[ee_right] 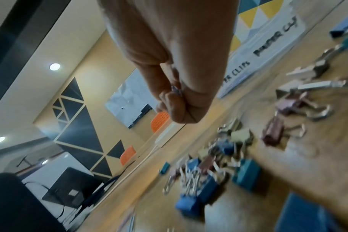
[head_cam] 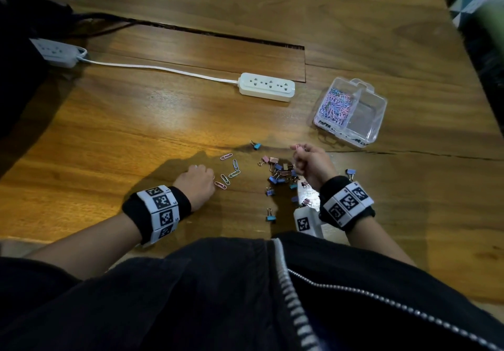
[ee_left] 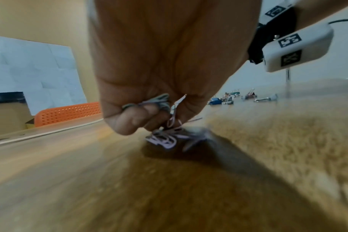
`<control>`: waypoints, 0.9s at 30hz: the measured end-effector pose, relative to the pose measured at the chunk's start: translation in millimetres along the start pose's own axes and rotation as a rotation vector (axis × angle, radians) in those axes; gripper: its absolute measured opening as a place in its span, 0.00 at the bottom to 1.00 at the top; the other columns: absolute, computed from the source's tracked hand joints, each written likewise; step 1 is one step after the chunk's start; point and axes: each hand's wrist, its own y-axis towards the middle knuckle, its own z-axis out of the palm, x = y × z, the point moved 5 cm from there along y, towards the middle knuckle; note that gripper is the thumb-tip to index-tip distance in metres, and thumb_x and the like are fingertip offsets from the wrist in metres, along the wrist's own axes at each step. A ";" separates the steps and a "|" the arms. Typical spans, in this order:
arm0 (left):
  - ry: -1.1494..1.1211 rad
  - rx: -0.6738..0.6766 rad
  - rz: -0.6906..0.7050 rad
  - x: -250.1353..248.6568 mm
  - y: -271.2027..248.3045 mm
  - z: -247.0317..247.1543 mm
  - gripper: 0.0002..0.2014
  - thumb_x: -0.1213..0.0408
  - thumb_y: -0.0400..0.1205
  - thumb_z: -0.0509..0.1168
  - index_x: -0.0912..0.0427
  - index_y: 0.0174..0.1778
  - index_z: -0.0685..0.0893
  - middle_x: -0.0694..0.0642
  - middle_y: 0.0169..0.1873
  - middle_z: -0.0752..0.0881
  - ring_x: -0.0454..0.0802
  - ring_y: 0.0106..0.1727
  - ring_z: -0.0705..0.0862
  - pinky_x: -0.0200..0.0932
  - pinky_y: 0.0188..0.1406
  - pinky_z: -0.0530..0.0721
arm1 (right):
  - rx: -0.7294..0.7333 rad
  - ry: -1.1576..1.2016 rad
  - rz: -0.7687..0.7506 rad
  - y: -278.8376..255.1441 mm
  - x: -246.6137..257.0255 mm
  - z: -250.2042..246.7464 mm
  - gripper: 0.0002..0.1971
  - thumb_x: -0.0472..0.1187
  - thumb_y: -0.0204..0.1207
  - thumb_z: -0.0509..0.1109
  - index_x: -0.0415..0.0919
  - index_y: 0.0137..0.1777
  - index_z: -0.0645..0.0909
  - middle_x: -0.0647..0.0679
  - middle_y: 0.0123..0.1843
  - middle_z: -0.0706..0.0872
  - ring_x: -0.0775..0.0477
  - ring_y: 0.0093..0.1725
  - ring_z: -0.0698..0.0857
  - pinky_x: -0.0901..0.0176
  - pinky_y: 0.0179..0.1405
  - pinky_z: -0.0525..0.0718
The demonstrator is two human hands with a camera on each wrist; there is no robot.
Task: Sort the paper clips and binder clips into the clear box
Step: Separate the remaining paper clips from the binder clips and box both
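The clear box [head_cam: 373,129] sits at the right of the wooden table; its left compartment is full of pastel paper clips [head_cam: 336,102] and its right compartment looks empty. My left hand [head_cam: 197,184] rests low on the table, its curled fingers [ee_left: 137,116] gripping several paper clips [ee_left: 165,138]. Loose paper clips [head_cam: 228,171] lie just right of it. My right hand [head_cam: 311,163] is raised above a heap of binder clips [head_cam: 281,174] and pinches a small pink clip [head_cam: 297,147] between its fingertips [ee_right: 169,95]. More binder clips [ee_right: 209,175] lie scattered below it.
A white power strip [head_cam: 267,87] with its cord [head_cam: 163,68] lies behind the clips; a second strip [head_cam: 56,51] is at the far left. A single blue binder clip [head_cam: 256,146] lies apart. A recessed cable slot [head_cam: 218,35] crosses the table.
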 end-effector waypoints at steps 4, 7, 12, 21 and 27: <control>-0.240 0.060 -0.021 -3.3 2.2 -28.4 0.15 0.65 0.86 0.48 0.70 0.58 0.76 0.66 0.56 0.80 0.60 0.53 0.78 0.45 0.50 0.73 | -0.114 0.078 0.003 3.5 23.8 -35.0 0.12 0.37 0.83 0.52 0.41 0.39 0.72 0.51 0.29 0.69 0.58 0.23 0.66 0.73 0.15 0.67; -0.583 0.133 0.038 -34.2 22.7 -68.2 0.15 0.61 0.88 0.46 0.64 0.47 0.74 0.57 0.39 0.75 0.50 0.38 0.72 0.40 0.39 0.71 | -0.195 0.032 0.011 19.2 44.3 -61.1 0.13 0.34 0.82 0.51 0.42 0.36 0.70 0.51 0.29 0.68 0.58 0.23 0.64 0.72 0.13 0.64; -1.167 0.281 0.091 -137.2 81.8 -125.5 0.16 0.65 0.85 0.48 0.56 0.30 0.67 0.50 0.24 0.65 0.40 0.15 0.63 0.28 0.13 0.61 | -0.319 -0.030 -0.011 53.6 80.2 -93.4 0.08 0.33 0.80 0.54 0.40 0.41 0.72 0.49 0.28 0.69 0.56 0.19 0.69 0.71 0.12 0.68; -1.376 0.172 0.069 -230.0 143.4 -153.2 0.18 0.69 0.86 0.51 0.62 0.27 0.67 0.53 0.14 0.75 0.44 0.17 0.74 0.31 0.11 0.69 | -0.297 -0.085 -0.002 79.8 103.0 -93.5 0.12 0.47 0.81 0.56 0.39 0.54 0.73 0.48 0.33 0.72 0.54 0.29 0.72 0.69 0.15 0.74; -1.101 0.078 0.143 -228.3 158.2 -149.1 0.20 0.75 0.83 0.48 0.64 0.70 0.72 0.63 0.61 0.79 0.53 0.53 0.76 0.30 0.31 0.68 | -0.317 -0.319 -0.125 74.9 101.5 -94.2 0.22 0.45 0.84 0.51 0.29 0.68 0.72 0.32 0.69 0.77 0.34 0.69 0.75 0.45 0.71 0.73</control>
